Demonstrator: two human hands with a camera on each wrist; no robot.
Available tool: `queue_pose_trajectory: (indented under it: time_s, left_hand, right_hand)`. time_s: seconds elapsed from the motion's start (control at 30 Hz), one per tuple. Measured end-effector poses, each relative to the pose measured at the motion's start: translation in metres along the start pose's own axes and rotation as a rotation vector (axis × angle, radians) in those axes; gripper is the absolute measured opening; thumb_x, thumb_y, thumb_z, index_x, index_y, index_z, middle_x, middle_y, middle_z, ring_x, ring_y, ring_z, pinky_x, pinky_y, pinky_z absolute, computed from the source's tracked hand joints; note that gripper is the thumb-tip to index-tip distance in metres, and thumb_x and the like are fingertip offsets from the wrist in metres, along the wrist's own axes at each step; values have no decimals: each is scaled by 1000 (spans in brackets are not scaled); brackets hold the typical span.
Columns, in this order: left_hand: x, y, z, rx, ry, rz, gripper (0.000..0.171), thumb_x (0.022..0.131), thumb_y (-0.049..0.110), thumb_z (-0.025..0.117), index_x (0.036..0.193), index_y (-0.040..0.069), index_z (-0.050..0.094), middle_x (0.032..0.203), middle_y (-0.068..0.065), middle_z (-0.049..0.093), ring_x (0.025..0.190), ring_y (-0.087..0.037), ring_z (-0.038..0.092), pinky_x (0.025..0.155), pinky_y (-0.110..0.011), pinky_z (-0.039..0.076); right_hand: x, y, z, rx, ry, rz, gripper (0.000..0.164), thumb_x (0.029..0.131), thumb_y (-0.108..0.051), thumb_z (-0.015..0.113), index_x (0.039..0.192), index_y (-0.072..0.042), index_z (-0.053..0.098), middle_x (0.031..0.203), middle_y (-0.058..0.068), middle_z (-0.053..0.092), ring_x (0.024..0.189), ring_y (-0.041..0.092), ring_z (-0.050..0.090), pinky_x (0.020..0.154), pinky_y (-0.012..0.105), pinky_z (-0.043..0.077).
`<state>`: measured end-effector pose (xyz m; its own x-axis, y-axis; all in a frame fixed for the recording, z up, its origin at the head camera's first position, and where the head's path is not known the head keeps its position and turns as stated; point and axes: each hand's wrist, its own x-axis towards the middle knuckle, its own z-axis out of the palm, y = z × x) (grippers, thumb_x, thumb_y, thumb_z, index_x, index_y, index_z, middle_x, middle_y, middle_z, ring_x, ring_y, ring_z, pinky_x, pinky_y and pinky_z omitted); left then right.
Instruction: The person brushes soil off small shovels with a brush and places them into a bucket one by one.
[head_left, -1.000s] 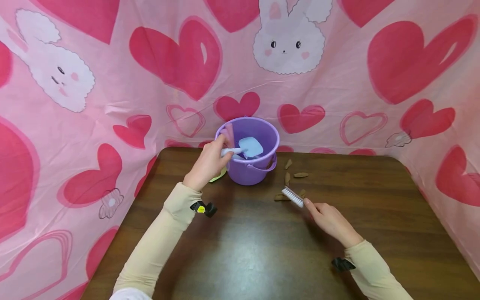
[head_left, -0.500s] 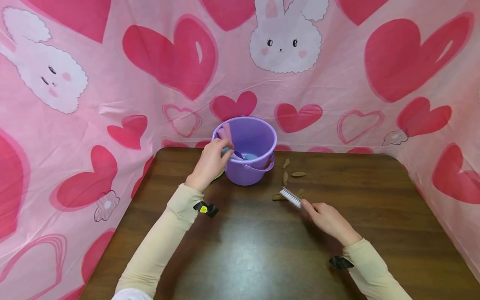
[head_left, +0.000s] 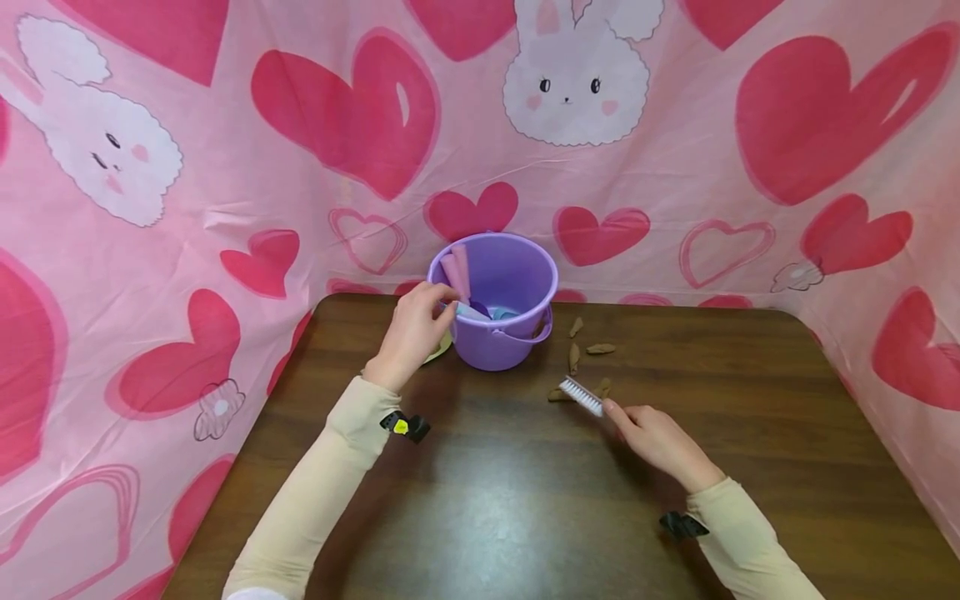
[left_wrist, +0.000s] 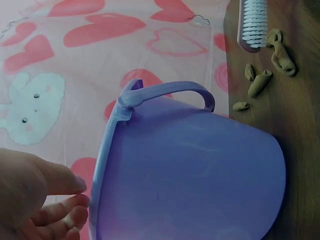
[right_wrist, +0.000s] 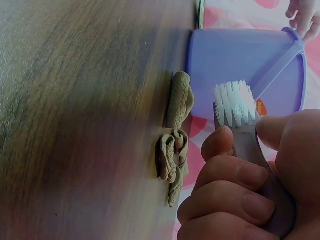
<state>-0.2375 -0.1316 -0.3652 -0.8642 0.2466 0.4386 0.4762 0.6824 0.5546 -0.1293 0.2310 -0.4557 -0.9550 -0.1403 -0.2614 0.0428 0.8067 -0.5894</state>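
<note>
At the left rim of the purple bucket [head_left: 495,350], my left hand [head_left: 412,327] hovers with its fingers loosely bent and nothing between them in the left wrist view. Inside the bucket lie a light-blue scoop [head_left: 504,314], partly hidden by the wall, and pink handles [head_left: 456,271] leaning on the left side. My right hand [head_left: 663,442] grips a small brush [head_left: 581,396] by its grey-mauve handle, bristles showing white. Beneath and beyond the brush, several brown, rolled, clay-like pieces [head_left: 574,358] lie on the table to the right of the bucket.
A yellow-green item [head_left: 441,348] lies at the bucket's left, mostly hidden by my left hand. The dark wooden table [head_left: 480,500] ends at a pink heart-patterned cloth [head_left: 652,183] behind and at both sides. The bucket's handle [left_wrist: 172,90] hangs at its right.
My left hand has lowered the blue scoop into the bucket and let it go, then drawn slightly back to the rim. The right hand with the brush has hardly moved.
</note>
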Motion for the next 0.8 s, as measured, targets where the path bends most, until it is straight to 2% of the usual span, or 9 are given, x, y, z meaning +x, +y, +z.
queue_pose_trajectory:
  time_s: [0.2,0.3,0.4,0.47,0.57,0.67,0.8]
  left_hand:
    - [-10,-14,-7,-16,55,-15,14,98,11,68,107,2,75,97,-13,68,90,-28,63,82,-43,51]
    - [-17,-33,-9,-12,91,-47,14,98,12,68,106,3,75,94,-13,67,87,-29,63,80,-43,50]
    - [-24,-57,-8,13,86,-116,14,99,13,68,106,3,74,94,-14,67,87,-29,62,81,-44,49]
    - [-29,-72,-7,27,36,-175,15,99,14,68,107,3,73,97,-15,68,89,-30,63,83,-45,49]
    - [-37,-92,-5,59,-84,-250,21,97,14,70,112,0,71,104,-19,68,96,-34,65,89,-50,50]
    - [-44,-108,-2,133,-197,-284,29,94,15,74,118,-1,69,111,-23,66,105,-41,64,92,-58,48]
    - [-51,-124,4,226,-274,-297,31,93,18,75,118,0,69,110,-24,66,107,-45,62,89,-65,45]
  right_hand:
    - [1,-1,1,-12,21,-21,57,108,-53,45,77,-9,61,66,0,48,61,16,46,61,34,37]
    - [1,-2,1,-16,23,-31,55,108,-53,46,75,-11,59,64,-1,47,60,16,45,61,33,37]
    - [1,-2,2,-11,21,-36,54,108,-51,47,74,-12,58,64,-2,47,60,16,45,60,33,37]
    - [1,-2,2,-10,24,-39,53,108,-51,47,74,-12,58,64,-2,46,60,16,44,60,33,37]
    - [0,-2,2,-11,25,-39,53,108,-51,47,74,-12,59,64,-2,47,60,16,45,60,33,37]
    - [0,-1,2,-15,16,-41,53,108,-51,48,76,-11,60,65,-2,47,60,16,45,61,33,37]
    - [0,-1,3,-2,-2,-31,54,107,-52,49,77,-10,62,64,-2,46,60,16,44,61,33,36]
